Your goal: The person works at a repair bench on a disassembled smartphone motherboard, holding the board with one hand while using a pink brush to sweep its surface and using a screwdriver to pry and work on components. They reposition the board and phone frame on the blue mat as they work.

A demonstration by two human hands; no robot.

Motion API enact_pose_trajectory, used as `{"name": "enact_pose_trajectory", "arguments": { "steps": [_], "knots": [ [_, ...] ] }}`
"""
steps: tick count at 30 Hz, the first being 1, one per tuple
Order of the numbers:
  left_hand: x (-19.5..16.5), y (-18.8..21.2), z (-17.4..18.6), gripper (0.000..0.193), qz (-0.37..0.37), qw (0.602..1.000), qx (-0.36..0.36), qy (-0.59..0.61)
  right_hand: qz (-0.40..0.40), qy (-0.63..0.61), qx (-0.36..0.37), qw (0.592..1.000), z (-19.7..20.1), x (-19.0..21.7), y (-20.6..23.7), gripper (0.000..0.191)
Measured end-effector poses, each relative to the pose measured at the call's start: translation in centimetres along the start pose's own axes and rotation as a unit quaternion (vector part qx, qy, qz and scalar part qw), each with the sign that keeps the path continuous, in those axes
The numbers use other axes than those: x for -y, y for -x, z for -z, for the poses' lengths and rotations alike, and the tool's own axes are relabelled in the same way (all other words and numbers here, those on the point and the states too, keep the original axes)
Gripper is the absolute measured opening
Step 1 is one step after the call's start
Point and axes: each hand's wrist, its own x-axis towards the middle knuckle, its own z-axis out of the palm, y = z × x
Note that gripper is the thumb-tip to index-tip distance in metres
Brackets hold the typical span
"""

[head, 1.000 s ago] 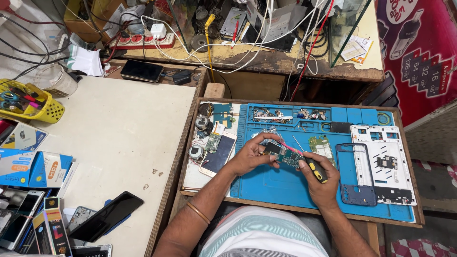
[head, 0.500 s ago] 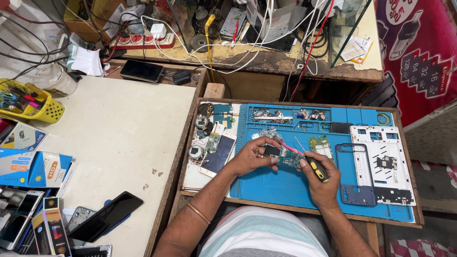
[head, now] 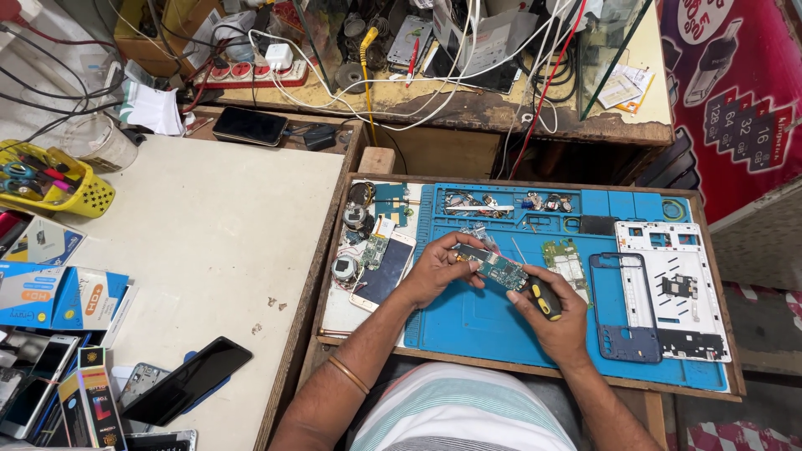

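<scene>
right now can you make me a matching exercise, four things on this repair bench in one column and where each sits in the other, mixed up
Things:
1. green circuit board
2. black-and-yellow screwdriver
3. white phone frame
4. yellow plastic basket

Places:
A. far left of the pale table
B. in the left hand
C. right end of the blue mat
D. in the right hand

Pairs: 1-B, 2-D, 3-C, 4-A

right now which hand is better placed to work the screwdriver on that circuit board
Right. The right hand already grips the black and yellow screwdriver, its tip at the green circuit board. The left hand is holding that board steady above the blue mat, so it looks busy.
</scene>
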Motion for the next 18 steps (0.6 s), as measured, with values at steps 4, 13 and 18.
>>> {"name": "enact_pose_trajectory", "arguments": {
  "steps": [4,13,18],
  "knots": [
    [0.04,-0.01,0.03,0.031,-0.004,1.0,0.005,0.011,-0.003,0.023,0.005,1.0,-0.17,0.16,0.01,0.055],
    [-0.19,0.02,-0.04,0.03,-0.004,1.0,0.015,0.009,0.0,0.04,-0.003,0.999,-0.1,-0.25,0.03,0.053],
    [-0.38,0.09,-0.18,0.033,0.011,1.0,0.022,0.006,-0.003,0.046,-0.014,0.999,-0.11,-0.35,0.11,0.052]
  ]
}}
